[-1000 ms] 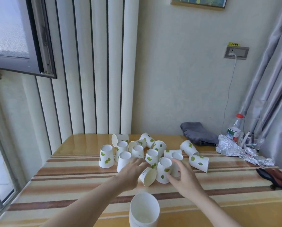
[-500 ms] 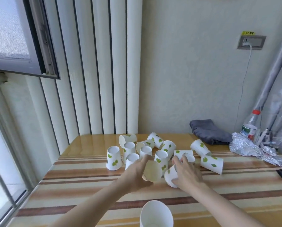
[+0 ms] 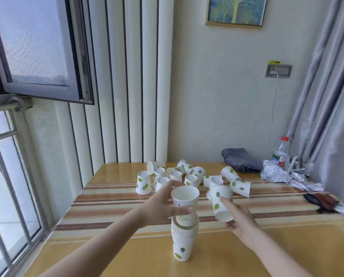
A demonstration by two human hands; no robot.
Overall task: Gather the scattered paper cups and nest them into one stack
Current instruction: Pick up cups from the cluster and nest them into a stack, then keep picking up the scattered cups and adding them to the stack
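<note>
Now lowering a white leaf-printed paper cup (image 3: 184,198), pinched in left hand (image 3: 163,204), into the nested stack (image 3: 184,239) on the striped worktop (image 3: 111,198); half a second ago still among the scattered cups. Right hand (image 3: 240,221) gripping another, inverted cup (image 3: 221,202), next up.

Both forearms run off the bottom edge, the left hand (image 3: 163,204) hides part of its cup (image 3: 185,202), and the far cups (image 3: 179,174) overlap too closely to count

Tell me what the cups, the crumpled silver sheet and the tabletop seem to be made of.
Cups: likely thin paper, matte white with printed green leaves. Silver sheet: probably aluminium foil, since it has shiny, sharp crinkles. Tabletop: glossy and reflective, perhaps lacquered wood or a plastic cover; I can't tell which.
</note>
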